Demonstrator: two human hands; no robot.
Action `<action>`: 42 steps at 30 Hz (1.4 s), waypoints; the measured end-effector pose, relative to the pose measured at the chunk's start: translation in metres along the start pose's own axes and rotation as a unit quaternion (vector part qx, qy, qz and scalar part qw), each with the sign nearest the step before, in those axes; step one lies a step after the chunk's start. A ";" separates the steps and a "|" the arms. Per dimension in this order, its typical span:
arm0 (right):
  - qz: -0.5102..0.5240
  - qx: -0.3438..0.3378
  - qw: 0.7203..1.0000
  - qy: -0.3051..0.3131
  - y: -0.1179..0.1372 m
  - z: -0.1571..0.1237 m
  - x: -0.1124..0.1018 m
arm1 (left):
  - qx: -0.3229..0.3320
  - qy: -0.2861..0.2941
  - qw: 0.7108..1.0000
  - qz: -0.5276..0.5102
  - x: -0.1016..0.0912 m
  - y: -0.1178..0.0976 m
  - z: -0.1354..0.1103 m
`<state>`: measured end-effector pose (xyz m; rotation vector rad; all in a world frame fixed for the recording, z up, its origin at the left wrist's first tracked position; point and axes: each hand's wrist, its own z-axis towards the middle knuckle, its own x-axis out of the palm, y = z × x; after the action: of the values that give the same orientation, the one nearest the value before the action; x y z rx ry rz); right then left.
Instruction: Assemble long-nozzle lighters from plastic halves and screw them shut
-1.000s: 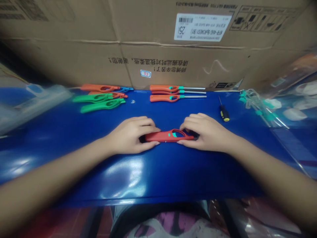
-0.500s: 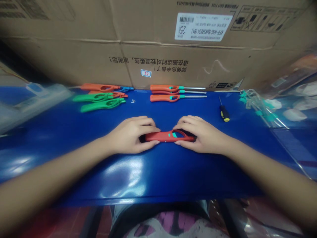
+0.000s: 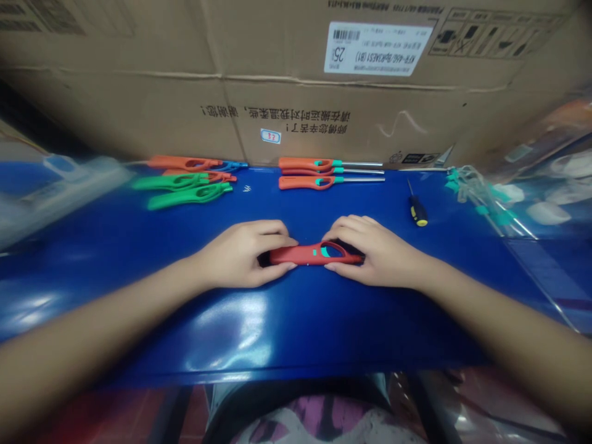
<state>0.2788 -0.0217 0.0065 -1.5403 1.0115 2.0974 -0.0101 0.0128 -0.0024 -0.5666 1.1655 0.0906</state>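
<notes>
A red lighter body (image 3: 309, 254) with a teal trigger lies on the blue table (image 3: 287, 320), held at both ends. My left hand (image 3: 243, 254) is closed round its left end, thumb underneath and fingers over the top. My right hand (image 3: 372, 250) is closed round its right end, where the handle loop is. Whatever sits at the right tip is hidden under my fingers.
Three orange lighters with metal tubes (image 3: 324, 172) lie at the back centre. Green and orange lighter shells (image 3: 185, 185) lie back left. A yellow-black screwdriver (image 3: 417, 209) rests to the right, clear bags of parts (image 3: 485, 197) beyond it. A big cardboard box (image 3: 296, 74) walls the back.
My right hand has slid a little to the left along the red lighter body, covering more of its right end. My left hand has stayed where it was.
</notes>
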 end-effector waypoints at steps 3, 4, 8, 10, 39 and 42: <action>-0.005 0.000 1.000 0.000 0.000 0.000 0.000 | -0.002 0.004 1.000 0.001 0.000 0.000 0.001; -0.006 0.000 1.000 0.000 0.000 0.000 0.000 | -0.004 0.005 1.000 0.002 0.000 0.000 0.001; -0.017 -0.002 1.000 0.000 0.000 0.001 0.001 | -0.011 0.016 0.999 0.026 -0.002 -0.001 0.002; -0.036 -0.009 0.999 -0.002 -0.001 0.000 0.002 | -0.009 0.025 0.998 0.057 -0.003 -0.003 0.001; -0.107 -0.073 0.990 -0.056 -0.017 -0.003 -0.011 | 0.007 -0.035 0.999 0.033 0.007 0.001 0.001; -0.090 -0.056 0.991 -0.080 -0.019 -0.004 -0.013 | 0.000 -0.044 0.999 0.023 0.005 0.004 0.001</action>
<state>0.2984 -0.0098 0.0110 -1.4281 0.6821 2.1409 -0.0088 0.0155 -0.0084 -0.5312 1.0934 0.1537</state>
